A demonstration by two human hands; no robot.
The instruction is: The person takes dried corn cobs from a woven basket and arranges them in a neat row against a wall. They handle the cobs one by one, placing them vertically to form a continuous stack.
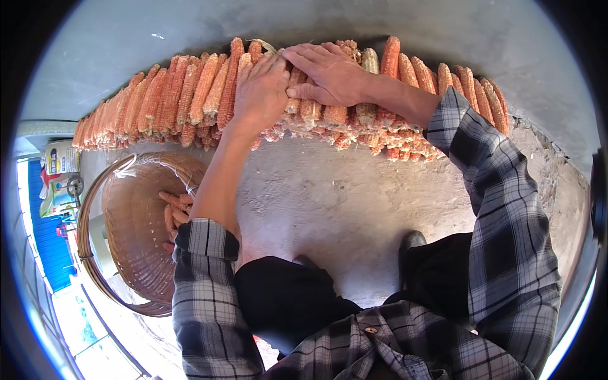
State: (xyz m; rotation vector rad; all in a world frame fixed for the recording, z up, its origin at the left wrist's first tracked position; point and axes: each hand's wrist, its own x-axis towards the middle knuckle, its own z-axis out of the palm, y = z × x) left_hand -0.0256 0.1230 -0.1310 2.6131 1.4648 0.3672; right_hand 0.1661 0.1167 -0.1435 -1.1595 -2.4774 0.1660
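Both of my grips lie flat, fingers spread, on the corn row (190,95): left hand (261,92) and right hand (326,73) side by side, cobs pointing away from me. Basket (136,253) sits at my left.

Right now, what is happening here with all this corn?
A person in a plaid shirt crouches on a concrete ledge and presses both bare hands on a row of dried orange corn cobs stacked against the wall. The left hand lies flat on the cobs near the middle of the row, and the right hand rests across the cobs just beside it. A woven basket stands at the person's left with a few cobs inside it.
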